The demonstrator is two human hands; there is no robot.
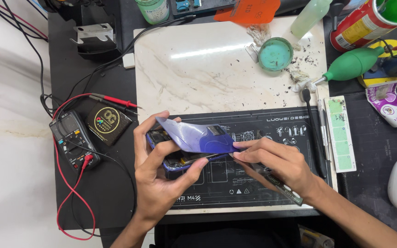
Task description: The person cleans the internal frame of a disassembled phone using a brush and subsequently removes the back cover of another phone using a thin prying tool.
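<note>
My left hand [159,177] grips a phone body [180,158] by its edges above the black work mat [253,181]. The phone's glossy blue-purple back cover [194,136] is lifted and bent upward off the body. My right hand [276,165] holds a thin metal pry tool [281,188], its tip pushed under the cover's right edge. The tool's handle sticks out past my wrist. The phone's inner parts show dimly beneath the raised cover.
A marble slab [198,69] lies behind the mat. A multimeter [73,138] with red and black leads and a small black box [108,123] sit left. A teal lid [275,54], green air blower [352,64], tweezers [314,133], a tube [391,108] and a can [364,20] stand right.
</note>
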